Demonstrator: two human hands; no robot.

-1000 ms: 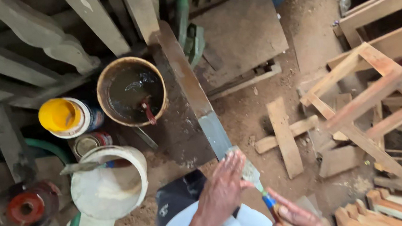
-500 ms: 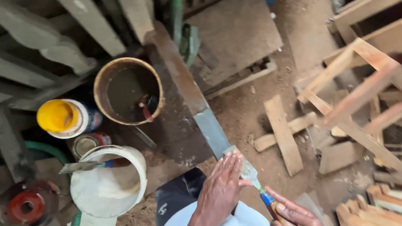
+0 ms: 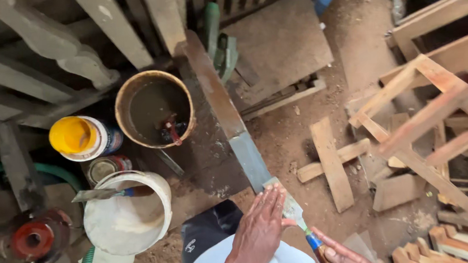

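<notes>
Here, the scene runs outward from the tool in the hands.

Tool: a flat metal putty knife with a blue and brown handle, its pale smeared blade lying on the near end of the plank, low in the view, right of centre.
Right hand: the right hand is closed around the knife's handle at the bottom edge (only partly in view).
Left hand: the left hand lies flat with fingers straight and together, the fingertips pressing on the blade; it clasps nothing.
Plank: a long narrow wooden plank runs from the hands up and away, its near stretch coated grey, the far stretch bare brown.
Left of plank: a round rust-brown bucket of dark liquid, with a red-handled tool standing in it.
Beside it: a yellow-lidded plastic jar, and just below that a small open tin.
Nearer: a white plastic bucket of pale filler, with a second scraper resting across its rim.
Far left: a red round machine part, blurred.
Right of plank: loose wooden offcuts on the dusty floor and a bare wooden chair frame well apart from the hands.
</notes>
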